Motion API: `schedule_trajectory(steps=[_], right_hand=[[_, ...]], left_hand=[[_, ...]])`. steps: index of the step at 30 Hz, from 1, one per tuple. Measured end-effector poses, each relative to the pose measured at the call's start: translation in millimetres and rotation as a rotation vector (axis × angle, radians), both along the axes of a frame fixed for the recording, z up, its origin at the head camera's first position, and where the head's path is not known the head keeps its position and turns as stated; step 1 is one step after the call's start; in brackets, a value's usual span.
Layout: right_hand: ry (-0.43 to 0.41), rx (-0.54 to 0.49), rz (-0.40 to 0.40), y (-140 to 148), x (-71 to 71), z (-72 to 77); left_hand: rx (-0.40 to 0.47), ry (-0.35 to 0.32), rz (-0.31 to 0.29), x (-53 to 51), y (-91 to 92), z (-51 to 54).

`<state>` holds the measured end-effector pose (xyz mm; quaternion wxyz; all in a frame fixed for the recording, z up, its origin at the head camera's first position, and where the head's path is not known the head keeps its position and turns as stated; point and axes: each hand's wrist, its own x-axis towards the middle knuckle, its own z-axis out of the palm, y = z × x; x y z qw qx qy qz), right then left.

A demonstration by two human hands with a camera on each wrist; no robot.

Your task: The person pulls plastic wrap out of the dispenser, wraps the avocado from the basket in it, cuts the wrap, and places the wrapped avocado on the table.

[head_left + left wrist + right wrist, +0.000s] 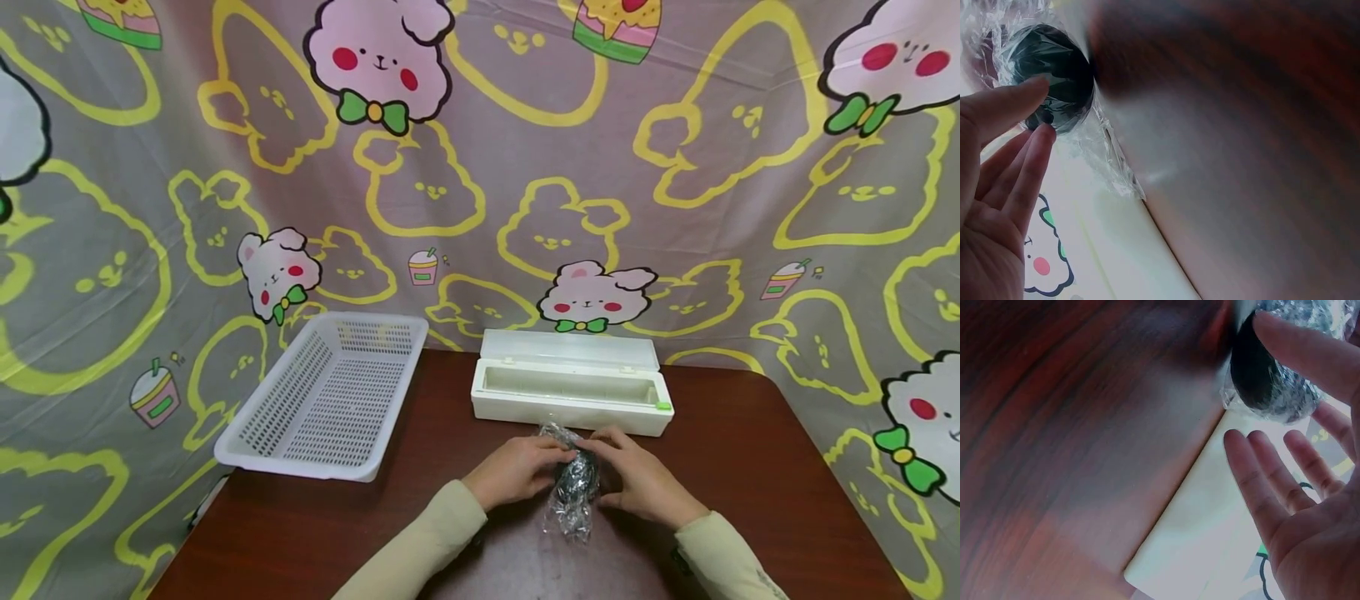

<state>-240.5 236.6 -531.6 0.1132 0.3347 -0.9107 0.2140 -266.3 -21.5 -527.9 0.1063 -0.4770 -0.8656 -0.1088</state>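
Observation:
A dark, rounded object (576, 477) wrapped in crinkled clear plastic film (573, 521) is between the two hands over the table; its kind is hidden by the film. My left hand (517, 471) pinches it from the left, and in the left wrist view the thumb and fingertips press on the dark wrapped object (1057, 65). From the right, my right hand (648, 483) holds it with thumb and index finger. In the right wrist view its other fingers (1254, 469) stand apart from the wrapped object (1254, 369). Loose film sticks out at both ends.
Behind the hands lies a white film dispenser box (570, 410) with its lid (570, 347) raised and a green slider (663, 406) at its right end. A white perforated basket (322, 471) stands at the left. A patterned curtain (480, 150) hangs around the brown table (750, 467).

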Motion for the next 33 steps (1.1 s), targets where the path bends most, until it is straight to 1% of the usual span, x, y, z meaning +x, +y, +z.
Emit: schedule_trajectory(steps=[2,5,9,14,18,24,30,33], right_hand=[[0.008,0.012,0.013,-1.3,-0.4,-0.8],[-0.033,0.023,0.023,-2.7,-0.2,-0.5],[-0.085,0.037,0.011,-4.0,1.2,1.1],[-0.115,0.050,-0.003,-7.0,1.4,1.2],[-0.131,0.045,-0.004,-8.9,0.9,0.0],[-0.169,0.026,-0.012,-10.9,0.8,0.3],[-0.221,0.019,-0.030,-10.5,0.5,2.7],[-0.234,0.020,-0.033,-9.4,0.0,2.6]], left_hand=[[-0.013,-0.002,0.002,0.0,-0.3,0.4],[-0.029,-0.016,0.007,0.4,0.0,1.3],[-0.040,-0.031,0.012,1.3,0.4,2.6],[-0.048,-0.015,0.019,0.3,0.6,2.9],[-0.042,-0.003,0.014,-0.4,0.1,2.1],[-0.039,-0.038,0.019,0.3,-1.1,2.3],[-0.040,-0.039,0.029,-0.6,-0.3,1.2],[-0.037,-0.051,0.036,-0.9,0.0,0.4]])
